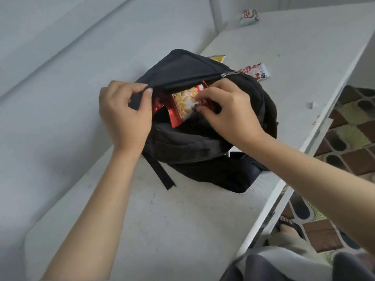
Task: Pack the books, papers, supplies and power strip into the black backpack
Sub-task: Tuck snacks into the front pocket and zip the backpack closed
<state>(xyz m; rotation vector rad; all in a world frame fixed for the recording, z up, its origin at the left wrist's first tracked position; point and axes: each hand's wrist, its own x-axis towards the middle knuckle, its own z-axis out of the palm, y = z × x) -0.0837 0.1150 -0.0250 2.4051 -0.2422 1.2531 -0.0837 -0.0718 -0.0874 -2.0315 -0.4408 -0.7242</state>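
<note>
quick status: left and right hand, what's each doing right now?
Left hand: closed, pinching the opening edge of the black backpack.
Right hand: closed, pinching the red snack packet at the opening.

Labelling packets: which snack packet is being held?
The red packet with yellow snacks pictured, pinched by the right hand at the backpack mouth; those on the table lie untouched.

bright, even daylight | soft shadows | slight blur | edges distorted

snack packet (183,107) filling backpack (182,76) opening, bare table (172,220) in front
</note>
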